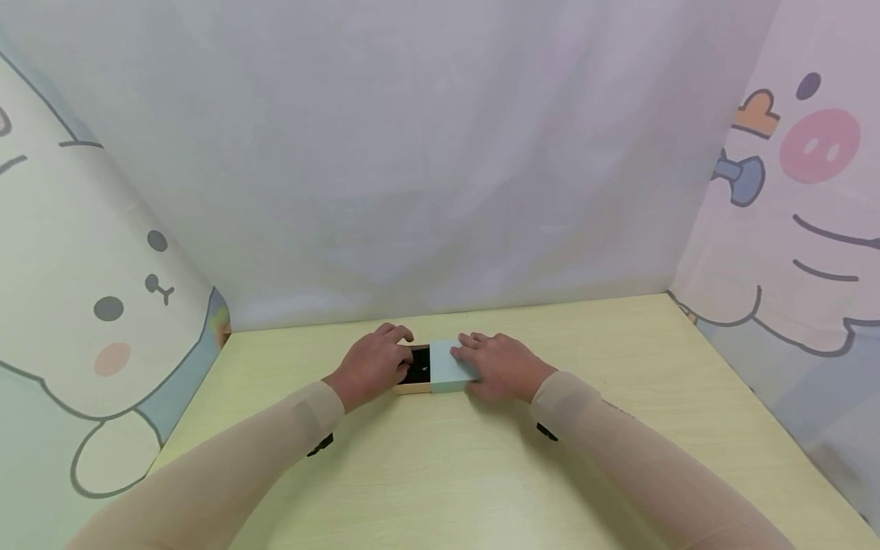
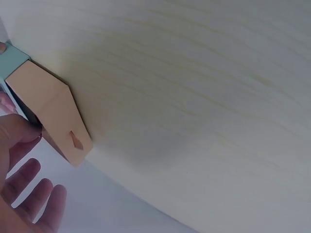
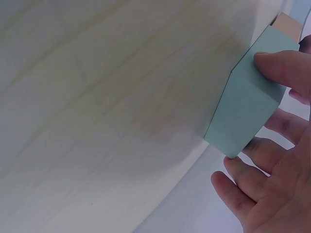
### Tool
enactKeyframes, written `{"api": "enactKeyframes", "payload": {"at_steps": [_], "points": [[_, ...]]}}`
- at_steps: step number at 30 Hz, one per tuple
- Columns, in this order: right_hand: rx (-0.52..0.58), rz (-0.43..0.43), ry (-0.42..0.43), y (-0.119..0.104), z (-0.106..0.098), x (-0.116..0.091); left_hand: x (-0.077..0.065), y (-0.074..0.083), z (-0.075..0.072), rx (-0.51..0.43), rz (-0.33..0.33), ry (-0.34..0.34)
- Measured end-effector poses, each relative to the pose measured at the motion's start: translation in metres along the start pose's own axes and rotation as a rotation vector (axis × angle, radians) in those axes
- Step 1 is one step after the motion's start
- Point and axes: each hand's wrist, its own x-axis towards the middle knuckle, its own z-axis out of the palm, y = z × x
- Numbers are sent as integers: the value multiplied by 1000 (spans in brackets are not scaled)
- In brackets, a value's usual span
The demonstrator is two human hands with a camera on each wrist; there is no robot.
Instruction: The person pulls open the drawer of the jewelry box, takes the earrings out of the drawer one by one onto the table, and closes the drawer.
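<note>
A slide-out box lies on the table, with a mint-green sleeve [image 1: 443, 368] on the right and a peach tray [image 1: 415, 389] pulled partway out to the left. Black lining [image 1: 421, 360] fills the tray, and a tiny bright silvery piece [image 1: 424, 370] lies on it. At the tray's left part is my left hand [image 1: 371, 365], thumb and index finger bent together over the inner edge, other fingers spread; I cannot tell whether they pinch anything. My right hand [image 1: 505, 368] grips the sleeve, its thumb [image 3: 279, 65] on the near side and fingers across the top.
The pale wood-grain table [image 1: 440, 466] ends at a plain white curtain [image 1: 440, 168] behind the box. Cartoon-printed cloth panels stand left [image 1: 62, 252] and right [image 1: 811, 244] of it. Both forearms wear beige sleeves.
</note>
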Motion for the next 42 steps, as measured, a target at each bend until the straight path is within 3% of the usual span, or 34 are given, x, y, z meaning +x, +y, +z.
{"api": "enactKeyframes", "payload": {"at_steps": [8,31,42], "points": [[3,3,-4,-1,0,1,-3,0,-3,-17,12,34],[15,10,-28,-1,-4,1,-8,8,-11,9,34,23],[5,3,-15,-2,-6,-1,-12,12,-14,-32,69,40]]}}
